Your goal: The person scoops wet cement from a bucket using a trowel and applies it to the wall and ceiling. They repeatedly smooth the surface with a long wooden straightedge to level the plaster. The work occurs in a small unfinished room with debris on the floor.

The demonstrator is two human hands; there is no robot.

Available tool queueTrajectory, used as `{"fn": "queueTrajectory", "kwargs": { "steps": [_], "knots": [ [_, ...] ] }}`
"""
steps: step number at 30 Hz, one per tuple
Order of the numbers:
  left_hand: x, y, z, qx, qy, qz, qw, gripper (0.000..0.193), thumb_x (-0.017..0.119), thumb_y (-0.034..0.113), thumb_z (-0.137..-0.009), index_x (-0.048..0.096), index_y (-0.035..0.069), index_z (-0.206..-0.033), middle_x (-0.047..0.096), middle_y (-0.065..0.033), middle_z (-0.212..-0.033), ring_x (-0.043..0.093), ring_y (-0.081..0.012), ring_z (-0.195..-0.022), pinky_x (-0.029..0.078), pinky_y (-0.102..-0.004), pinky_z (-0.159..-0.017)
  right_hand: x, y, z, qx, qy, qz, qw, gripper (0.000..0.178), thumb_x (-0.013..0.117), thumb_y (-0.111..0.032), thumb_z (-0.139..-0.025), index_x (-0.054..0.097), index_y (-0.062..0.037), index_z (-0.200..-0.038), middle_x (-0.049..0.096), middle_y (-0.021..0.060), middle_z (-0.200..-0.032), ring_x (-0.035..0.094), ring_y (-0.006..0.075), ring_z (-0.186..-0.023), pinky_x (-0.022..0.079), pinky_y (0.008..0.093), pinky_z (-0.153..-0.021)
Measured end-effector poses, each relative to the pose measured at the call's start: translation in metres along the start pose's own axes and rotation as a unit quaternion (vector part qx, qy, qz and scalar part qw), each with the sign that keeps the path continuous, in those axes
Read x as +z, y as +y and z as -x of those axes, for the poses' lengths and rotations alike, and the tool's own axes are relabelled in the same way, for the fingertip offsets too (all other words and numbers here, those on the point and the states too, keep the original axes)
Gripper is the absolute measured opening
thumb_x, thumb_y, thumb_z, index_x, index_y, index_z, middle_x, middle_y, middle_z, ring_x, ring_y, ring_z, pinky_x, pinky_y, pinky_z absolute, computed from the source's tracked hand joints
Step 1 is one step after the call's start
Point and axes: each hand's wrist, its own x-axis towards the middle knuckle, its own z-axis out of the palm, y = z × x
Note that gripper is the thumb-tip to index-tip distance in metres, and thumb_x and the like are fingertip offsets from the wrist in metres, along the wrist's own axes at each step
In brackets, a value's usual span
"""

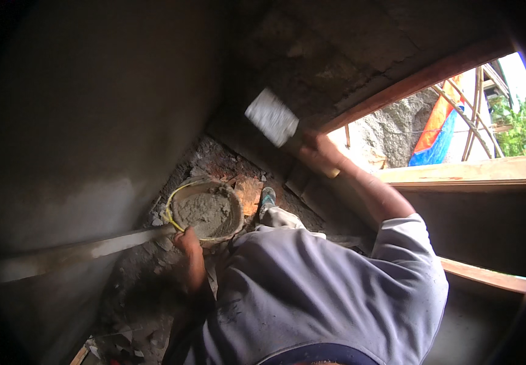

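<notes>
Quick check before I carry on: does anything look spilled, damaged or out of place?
Loose rubble lies around the bucket and near the shoe, which looks untidy underfoot. The grey mortar sits inside the bucket; no spill shows clearly.

Floor [147,295] dark, uneven, dirt-covered; grey rubble [205,159] strewn over it, broken bits large and small; round bucket [239,210] of wet grey mortar [207,212] amid rubble, though unclear whether its base rests on floor; rough orange-brown slab [249,193] just right of bucket; shoe [268,196] just beyond slab; at lower left, pale wooden strip [80,354], partly cut off by shadow.
</notes>
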Motion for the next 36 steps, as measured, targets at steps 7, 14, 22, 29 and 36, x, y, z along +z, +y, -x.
{"fn": "queueTrajectory", "kwargs": {
  "steps": [7,14,22,29,36],
  "knots": [
    [-0.007,0.075,0.035,0.167,-0.091,0.047,0.981,0.021,0.061,0.012,-0.071,0.058,-0.009,-0.070,0.063,-0.0218,-0.067,0.061,-0.0296,-0.063,0.046,-0.0395,-0.063,0.175,-0.057,0.023,0.035,-0.244,0.193,0.950,0.025,0.052,-0.014,-0.081,0.066,-0.0077,-0.101,0.066,0.0160,-0.095,0.065,0.0313,-0.088,0.053,0.0423,-0.072],
    [-0.012,0.109,0.054,0.219,-0.140,0.009,0.966,0.023,0.061,0.011,-0.071,0.049,-0.005,-0.060,0.052,-0.0165,-0.055,0.052,-0.0273,-0.052,0.040,-0.0412,-0.055,0.194,-0.100,0.044,0.075,-0.308,0.119,0.941,0.025,0.050,-0.014,-0.082,0.066,-0.0041,-0.098,0.065,0.0174,-0.100,0.064,0.0329,-0.094,0.053,0.0435,-0.078],
    [-0.015,0.114,0.067,0.254,-0.146,-0.005,0.956,0.018,0.059,0.010,-0.069,0.051,-0.005,-0.062,0.054,-0.0182,-0.057,0.054,-0.0289,-0.054,0.041,-0.0405,-0.056,0.222,-0.073,0.060,0.132,-0.317,0.082,0.936,0.017,0.053,-0.013,-0.081,0.066,-0.0067,-0.090,0.066,0.0142,-0.097,0.066,0.0316,-0.088,0.053,0.0442,-0.071],
    [-0.023,0.093,0.052,0.293,-0.104,-0.008,0.950,0.015,0.057,0.009,-0.070,0.053,-0.004,-0.063,0.054,-0.0156,-0.055,0.051,-0.0286,-0.050,0.041,-0.0404,-0.054,0.288,-0.053,0.064,-0.466,-0.112,0.050,0.876,0.014,0.059,-0.024,-0.064,0.058,-0.0099,-0.067,0.052,0.0079,-0.072,0.055,0.0260,-0.081,0.048,0.0359,-0.061],
    [-0.036,0.069,0.034,0.107,-0.071,0.104,0.986,0.021,0.060,0.009,-0.072,0.050,-0.008,-0.064,0.051,-0.0131,-0.056,0.047,-0.0204,-0.055,0.041,-0.0388,-0.059,0.221,-0.079,0.057,0.026,-0.240,0.034,0.970,0.025,0.056,-0.025,-0.077,0.061,-0.0053,-0.092,0.061,0.0177,-0.091,0.060,0.0349,-0.091,0.050,0.0453,-0.075]
  ]
}}
